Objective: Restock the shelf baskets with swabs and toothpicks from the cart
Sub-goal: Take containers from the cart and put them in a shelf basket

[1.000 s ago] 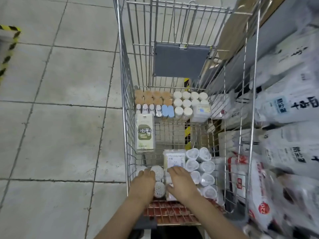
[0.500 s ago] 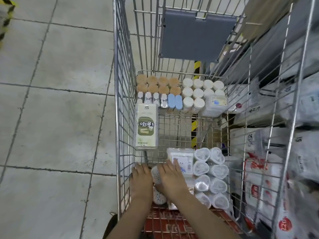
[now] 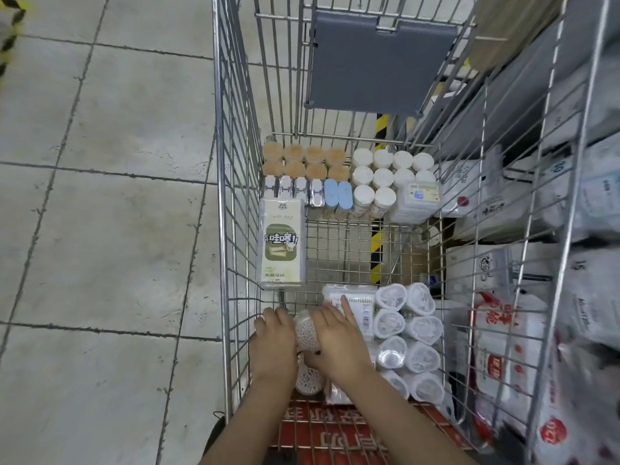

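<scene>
Both hands are low in the wire cart (image 3: pixel 235 229), at its near end. A round clear swab jar (image 3: pixel 307 333) sits between them. My left hand (image 3: pixel 273 344) curls against the jar's left side, and what lies under its palm is hidden. My right hand (image 3: pixel 339 342) grips the jar from the right, its forefinger straight on a flat swab pack (image 3: pixel 360 305). A second swab jar (image 3: pixel 307 380) lies just below. Tan-topped toothpick jars (image 3: pixel 303 159) and white-capped jars (image 3: pixel 385 172) stand at the far end.
A green-labelled box (image 3: pixel 281 243) lies along the cart's left wall. Clear rolled swab tubs (image 3: pixel 407 333) fill the near right corner. Silver packs (image 3: pixel 292 189), blue cases (image 3: pixel 337 194) and a clear box (image 3: pixel 416 203) sit mid-cart. Shelves of white packages (image 3: pixel 536 229) stand to the right, tiled floor (image 3: pixel 100 229) to the left.
My head has moved closer over the cart. Both hands have closed in round the upper swab jar, and my right forefinger now lies out straight on the flat pack.
</scene>
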The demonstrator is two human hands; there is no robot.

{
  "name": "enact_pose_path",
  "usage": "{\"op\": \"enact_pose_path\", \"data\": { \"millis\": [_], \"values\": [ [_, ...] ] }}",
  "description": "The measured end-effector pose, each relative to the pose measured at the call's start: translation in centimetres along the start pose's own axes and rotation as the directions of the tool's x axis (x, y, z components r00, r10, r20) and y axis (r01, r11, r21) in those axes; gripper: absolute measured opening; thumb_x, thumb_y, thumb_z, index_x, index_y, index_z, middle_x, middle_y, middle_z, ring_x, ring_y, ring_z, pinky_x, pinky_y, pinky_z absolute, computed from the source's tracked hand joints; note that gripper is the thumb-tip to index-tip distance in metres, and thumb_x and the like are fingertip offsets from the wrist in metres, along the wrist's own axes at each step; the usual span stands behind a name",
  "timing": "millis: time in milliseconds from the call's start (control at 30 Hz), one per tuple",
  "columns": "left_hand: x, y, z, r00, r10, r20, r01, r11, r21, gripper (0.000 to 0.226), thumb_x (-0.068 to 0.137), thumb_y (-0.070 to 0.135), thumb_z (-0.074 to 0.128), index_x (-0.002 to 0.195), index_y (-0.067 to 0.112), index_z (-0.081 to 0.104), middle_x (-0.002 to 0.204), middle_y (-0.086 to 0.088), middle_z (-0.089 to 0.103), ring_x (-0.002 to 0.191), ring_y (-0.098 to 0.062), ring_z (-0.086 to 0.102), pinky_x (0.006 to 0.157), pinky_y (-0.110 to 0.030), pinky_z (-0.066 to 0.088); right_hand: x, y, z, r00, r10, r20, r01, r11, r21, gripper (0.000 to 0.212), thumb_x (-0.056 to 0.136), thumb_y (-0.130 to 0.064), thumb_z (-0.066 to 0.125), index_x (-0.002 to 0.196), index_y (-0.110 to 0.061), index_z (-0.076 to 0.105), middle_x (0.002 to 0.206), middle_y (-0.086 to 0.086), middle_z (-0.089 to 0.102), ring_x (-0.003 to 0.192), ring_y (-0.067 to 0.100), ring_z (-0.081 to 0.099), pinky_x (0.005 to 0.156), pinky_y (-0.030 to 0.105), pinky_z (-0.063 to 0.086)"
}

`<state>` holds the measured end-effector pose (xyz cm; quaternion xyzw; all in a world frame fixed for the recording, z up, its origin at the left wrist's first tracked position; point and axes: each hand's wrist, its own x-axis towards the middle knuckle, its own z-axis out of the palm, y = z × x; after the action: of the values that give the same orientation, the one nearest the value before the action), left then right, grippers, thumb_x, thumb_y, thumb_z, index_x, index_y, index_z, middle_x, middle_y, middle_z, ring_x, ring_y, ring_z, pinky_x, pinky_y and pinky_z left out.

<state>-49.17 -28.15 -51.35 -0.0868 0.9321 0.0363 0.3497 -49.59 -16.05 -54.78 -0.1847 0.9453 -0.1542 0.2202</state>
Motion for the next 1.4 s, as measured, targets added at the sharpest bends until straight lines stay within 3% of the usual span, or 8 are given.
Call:
{"op": "enact_pose_path", "data": {
  "millis": [167,333,600,833,967,1067,1267,1400],
  "values": [
    [-1.7,0.1,-2.9,0.988,0.088,-0.126,-0.105,0.985,-0.138,0.055,0.088,0.02,0.054,0.136,0.013,0.029,0.132,-0.008,0.035,0.12,-0.023,0.04,0.094,-0.028,0.041,-2.2,0.3,-3.9,0.994,0.078,-0.078,-0.067,0.988,0.136,0.068,0.057,-0.046,0.06,0.118,-0.017,0.056,0.107,-0.003,0.067,0.104,0.016,0.063,0.112,0.036,0.012],
    [-5.3,-0.8,-7.1,0.939,0.203,-0.278,-0.293,0.896,-0.333,0.064,0.086,0.031,0.059,0.141,0.017,0.03,0.135,-0.004,0.033,0.126,-0.019,0.034,0.104,-0.025,0.033,-5.3,-0.7,-9.2,0.98,0.181,-0.079,-0.151,0.943,0.296,0.085,0.067,-0.057,0.041,0.143,-0.018,0.039,0.135,-0.004,0.05,0.129,0.012,0.04,0.117,0.025,-0.002],
    [-13.4,-5.1,-14.3,0.893,0.189,-0.407,-0.419,0.675,-0.607,0.08,0.074,0.034,0.076,0.141,0.025,0.034,0.122,0.019,0.033,0.123,-0.002,0.031,0.101,-0.018,0.025,-11.1,-5.5,-15.8,0.945,0.322,-0.058,-0.238,0.798,0.554,0.092,0.062,-0.065,0.05,0.146,-0.038,0.023,0.146,-0.014,0.034,0.135,0.007,0.029,0.114,0.031,0.028],
    [-20.4,-10.1,-17.8,0.873,0.172,-0.455,-0.479,0.467,-0.743,0.057,0.068,0.025,0.083,0.106,0.048,0.048,0.114,0.017,0.055,0.102,-0.001,0.052,0.081,-0.017,0.041,-16.8,-12.5,-20.0,0.907,0.364,-0.211,-0.124,0.71,0.693,0.061,0.068,-0.038,0.064,0.123,-0.047,0.039,0.125,-0.031,0.044,0.117,-0.012,0.041,0.102,0.03,0.043],
    [-24.5,-12.1,-19.0,0.86,0.182,-0.476,-0.51,0.298,-0.807,0.054,0.053,0.049,0.075,0.103,0.041,0.058,0.105,0.017,0.064,0.094,-0.001,0.06,0.077,-0.019,0.05,-20.2,-15.7,-20.9,0.866,0.401,-0.297,-0.034,0.642,0.766,0.061,0.067,-0.044,0.063,0.125,-0.048,0.044,0.129,-0.037,0.042,0.121,-0.015,0.039,0.105,0.025,0.039],
    [-26.6,-13.2,-19.3,0.838,0.233,-0.494,-0.539,0.214,-0.814,0.048,0.061,0.033,0.08,0.104,0.031,0.06,0.105,0.006,0.065,0.086,0.001,0.063,0.067,-0.014,0.05,-22.8,-17.7,-20.7,0.824,0.449,-0.345,0.044,0.556,0.83,0.059,0.069,-0.039,0.065,0.125,-0.047,0.047,0.126,-0.039,0.046,0.121,-0.01,0.044,0.104,0.026,0.041],
    [-29.8,-13.0,-19.4,0.789,0.36,-0.498,-0.574,0.142,-0.807,0.054,0.065,0.015,0.084,0.112,0.024,0.06,0.108,0.002,0.065,0.083,0.002,0.063,0.064,-0.012,0.05,-28.6,-20.3,-19.9,0.677,0.607,-0.416,0.214,0.378,0.901,0.064,0.061,-0.043,0.069,0.122,-0.03,0.055,0.117,-0.015,0.063,0.106,0.004,0.06,0.085,0.022,0.051],
    [-33.0,-11.7,-19.5,0.736,0.458,-0.499,-0.604,0.11,-0.789,0.063,0.046,0.04,0.08,0.106,0.03,0.064,0.104,0.004,0.068,0.084,-0.002,0.064,0.064,-0.012,0.05,-32.4,-21.1,-19.6,0.572,0.682,-0.455,0.282,0.358,0.89,0.061,0.06,-0.041,0.071,0.116,-0.019,0.06,0.11,-0.011,0.067,0.102,0.008,0.063,0.08,0.019,0.05]
  ]
}}
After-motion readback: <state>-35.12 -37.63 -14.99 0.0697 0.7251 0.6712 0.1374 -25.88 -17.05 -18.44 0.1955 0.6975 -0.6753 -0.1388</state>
